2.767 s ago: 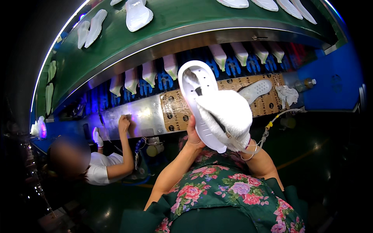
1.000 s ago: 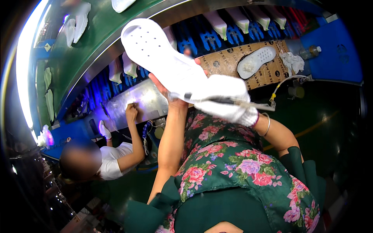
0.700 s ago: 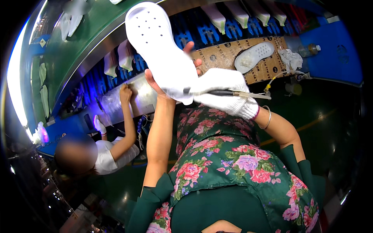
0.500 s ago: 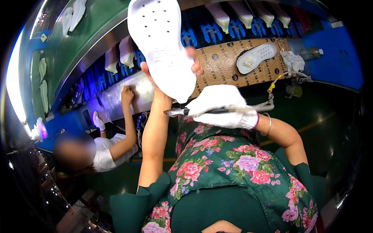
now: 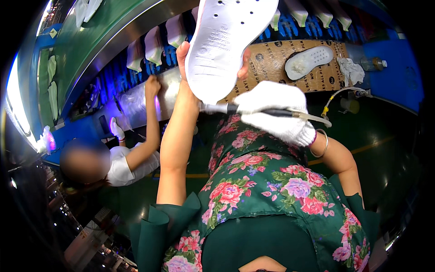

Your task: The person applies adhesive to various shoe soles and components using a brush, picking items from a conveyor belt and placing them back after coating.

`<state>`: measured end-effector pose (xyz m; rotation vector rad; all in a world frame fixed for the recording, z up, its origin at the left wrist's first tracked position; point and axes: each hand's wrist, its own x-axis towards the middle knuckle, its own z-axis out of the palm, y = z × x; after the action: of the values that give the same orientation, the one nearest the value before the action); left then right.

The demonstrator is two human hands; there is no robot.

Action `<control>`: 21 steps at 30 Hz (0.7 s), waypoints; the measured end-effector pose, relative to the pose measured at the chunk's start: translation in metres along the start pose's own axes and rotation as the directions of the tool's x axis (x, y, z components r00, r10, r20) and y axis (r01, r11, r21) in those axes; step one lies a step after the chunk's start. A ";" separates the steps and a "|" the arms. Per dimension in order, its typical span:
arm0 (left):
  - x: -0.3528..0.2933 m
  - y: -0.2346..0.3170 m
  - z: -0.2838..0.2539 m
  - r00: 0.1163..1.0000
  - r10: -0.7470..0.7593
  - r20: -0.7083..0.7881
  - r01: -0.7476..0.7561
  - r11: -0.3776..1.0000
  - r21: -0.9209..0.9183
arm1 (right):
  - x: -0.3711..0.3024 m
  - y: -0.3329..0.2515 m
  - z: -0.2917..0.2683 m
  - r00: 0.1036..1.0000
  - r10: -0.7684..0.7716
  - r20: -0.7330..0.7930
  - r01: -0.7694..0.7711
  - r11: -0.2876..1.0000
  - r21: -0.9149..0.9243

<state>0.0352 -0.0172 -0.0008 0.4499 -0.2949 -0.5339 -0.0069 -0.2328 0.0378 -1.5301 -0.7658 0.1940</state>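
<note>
A white perforated shoe sole (image 5: 216,56) is held up in front of me by my bare left hand (image 5: 183,61), fingers and thumb gripping its two sides. The sole's upper end runs out of the picture. My right hand (image 5: 277,106), in a white knit glove, is closed around a brush (image 5: 222,108) with a dark handle and a clear hose at its back end. The blurred brush tip lies at the sole's lower end; whether it touches, I cannot tell. Much of my left palm is hidden behind the sole.
A second sole (image 5: 312,61) lies on brown cardboard (image 5: 267,68) on the bench. Beside it are a crumpled white cloth (image 5: 351,71) and a clear bottle (image 5: 374,64). Pale shoe pieces (image 5: 154,45) stand along a blue rack. At left, a co-worker's arm (image 5: 152,113) reaches onto the bench.
The sole has shifted right and upward in my left hand's grip and has turned, its upper end leaning right. My right hand has moved slightly right and up, bringing the brush to the sole's lower end.
</note>
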 end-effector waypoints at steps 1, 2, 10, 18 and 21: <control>-0.001 0.000 0.000 1.000 -0.001 -0.016 0.001 1.000 0.001 | 0.003 0.000 0.000 0.999 -0.046 -0.012 0.045 0.995 -0.085; 0.000 0.000 0.001 1.000 0.001 -0.023 -0.001 1.000 0.001 | 0.007 -0.002 -0.002 0.995 -0.096 -0.019 0.091 0.980 -0.178; -0.004 -0.002 -0.007 0.998 0.035 -0.043 -0.038 0.997 -0.070 | 0.001 0.014 0.008 0.982 0.124 -0.140 -0.123 0.992 0.013; -0.015 -0.018 0.017 0.773 0.140 -0.618 -0.256 0.961 -0.102 | 0.031 0.007 -0.020 0.997 0.011 -0.074 -0.021 0.990 -0.138; -0.030 -0.041 0.021 0.899 0.094 -0.429 -0.179 0.970 -0.163 | 0.061 0.014 -0.047 0.946 -0.316 -0.069 0.237 0.821 -0.519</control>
<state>-0.0148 -0.0395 -0.0067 0.3348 0.1409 -0.3119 0.0704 -0.2356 0.0508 -1.8740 -0.9538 -0.3729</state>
